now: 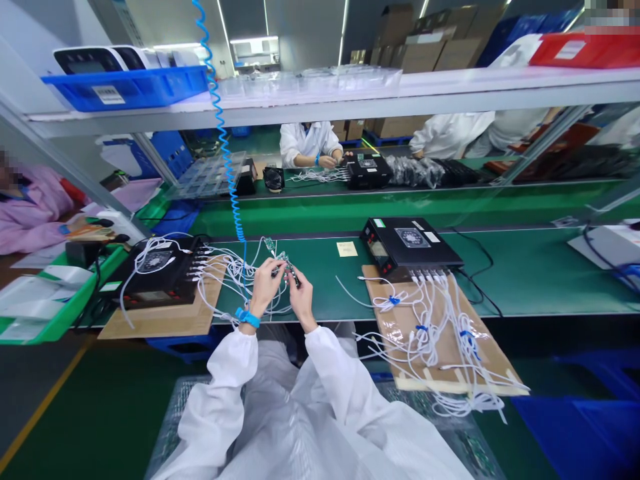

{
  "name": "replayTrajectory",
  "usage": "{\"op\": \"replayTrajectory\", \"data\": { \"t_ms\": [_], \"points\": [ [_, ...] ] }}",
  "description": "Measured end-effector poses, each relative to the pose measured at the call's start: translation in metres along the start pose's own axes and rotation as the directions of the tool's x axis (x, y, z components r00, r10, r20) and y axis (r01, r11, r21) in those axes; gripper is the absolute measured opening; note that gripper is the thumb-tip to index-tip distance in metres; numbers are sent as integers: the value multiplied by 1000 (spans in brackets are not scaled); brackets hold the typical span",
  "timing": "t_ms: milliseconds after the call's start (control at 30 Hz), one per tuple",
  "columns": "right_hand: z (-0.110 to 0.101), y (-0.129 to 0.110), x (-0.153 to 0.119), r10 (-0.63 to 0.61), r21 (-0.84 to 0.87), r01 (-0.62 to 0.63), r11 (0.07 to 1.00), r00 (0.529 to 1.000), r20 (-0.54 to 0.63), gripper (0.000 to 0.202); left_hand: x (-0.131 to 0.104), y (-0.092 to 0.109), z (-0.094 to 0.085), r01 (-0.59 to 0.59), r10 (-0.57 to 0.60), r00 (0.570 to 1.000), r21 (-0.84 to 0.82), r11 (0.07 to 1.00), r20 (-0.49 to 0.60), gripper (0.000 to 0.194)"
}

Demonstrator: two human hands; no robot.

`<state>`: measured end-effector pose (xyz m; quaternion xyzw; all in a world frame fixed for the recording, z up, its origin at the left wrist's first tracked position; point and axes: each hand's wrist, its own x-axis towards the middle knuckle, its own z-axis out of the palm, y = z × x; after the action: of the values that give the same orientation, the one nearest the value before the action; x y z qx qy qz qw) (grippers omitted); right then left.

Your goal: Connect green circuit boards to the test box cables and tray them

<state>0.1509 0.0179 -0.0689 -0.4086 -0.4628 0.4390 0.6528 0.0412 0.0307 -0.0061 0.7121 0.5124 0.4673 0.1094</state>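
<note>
My left hand (266, 283), with a blue wrist strap (247, 317), is closed on a small green circuit board (284, 260) above the green bench. Opposite it, my right hand (301, 293) pinches a small dark part (296, 279) at the same cluster of boards. Another small board (270, 245) lies just beyond my fingers, among white cables (233, 267). Those cables run from a black box (163, 270) with a fan grille, on cardboard at the left. Fingers hide much of what I hold.
To the right, a second black box (413, 243) has bundled white cables (425, 327) over a cardboard sheet (390, 320). A blue coiled hose (227, 160) hangs ahead. A green bin (55, 313) stands left. People work across the bench and at left.
</note>
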Motion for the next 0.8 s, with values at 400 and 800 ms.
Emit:
{"op": "replayTrajectory", "data": {
  "t_ms": [400,800],
  "points": [
    [-8,-7,16,22,-13,-22,1000,1000,8,39,-2,7,-1,253,-247,967,-139,957,56,23],
    [1,-14,2,-237,-176,224,959,970,-57,27,-4,13,0,257,-252,966,-219,941,51,31]
  ]
}}
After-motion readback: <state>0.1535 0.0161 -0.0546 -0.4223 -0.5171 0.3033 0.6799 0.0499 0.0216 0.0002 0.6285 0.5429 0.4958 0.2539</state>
